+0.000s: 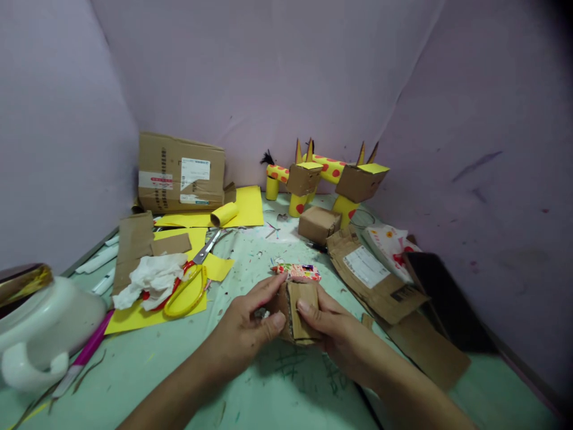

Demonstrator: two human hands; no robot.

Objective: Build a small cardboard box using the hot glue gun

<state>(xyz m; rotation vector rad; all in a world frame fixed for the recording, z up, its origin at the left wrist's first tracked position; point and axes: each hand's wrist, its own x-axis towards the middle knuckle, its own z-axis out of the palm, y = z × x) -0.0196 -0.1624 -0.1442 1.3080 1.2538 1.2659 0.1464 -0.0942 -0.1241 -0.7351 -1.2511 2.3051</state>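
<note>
Between my hands, low over the table, is a small cardboard box (303, 307) with a cut, layered edge facing me. My right hand (342, 328) grips its right side, thumb pressed on the front panel. From the left, my left hand (248, 328) curls around the box, its thumb near the cut edge and fingers behind. Part of the box is hidden by my fingers. Just beyond it lies a small floral-patterned packet (302, 273) beside a crayon-like tip (275, 270).
Two yellow, red-spotted cardboard animals (353, 182) stand at the back, near a small brown box (319, 224). Left are scissors (206, 251), crumpled tissue (154, 278), yellow paper (250, 206), a large carton (179, 173) and a white mug (49, 334). A flattened mailer (380, 286) and black phone-like slab (447, 301) lie right.
</note>
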